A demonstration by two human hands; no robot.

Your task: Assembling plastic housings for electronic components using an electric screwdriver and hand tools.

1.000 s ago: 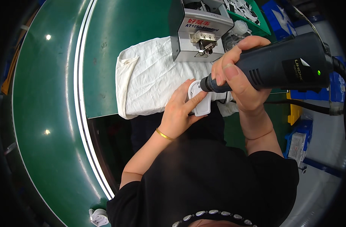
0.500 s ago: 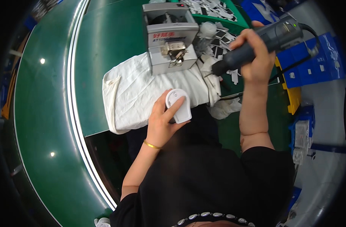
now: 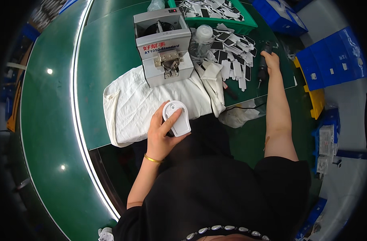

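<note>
- A grey box-shaped machine (image 3: 164,46) stands on the green worktop (image 3: 107,48) toward its far edge, its front resting on a white cloth (image 3: 131,102). A pale label with red and dark lettering runs across its sloped front.
- At the far edge, a green tray (image 3: 241,25) holds small black-and-white flat parts; more of these parts (image 3: 233,56) lie scattered on the worktop just in front of it, beside a clear plastic bottle (image 3: 201,38).
- Blue bins (image 3: 332,66) stand off the worktop's right edge, some with small white labels.
- The left hand (image 3: 161,134) holds a white, rounded plastic casing (image 3: 176,117) over the near edge of the cloth, fingers curled round it and the thumb under its lower end.
- The right hand (image 3: 271,61) is stretched out to the worktop's right side, closed around a dark power screwdriver (image 3: 264,66) whose tip points toward the near edge.
- Compared with half a second ago, the right hand has lowered the screwdriver from the air to the worktop.
- The casing has stayed in the left hand, in much the same place on the cloth.
</note>
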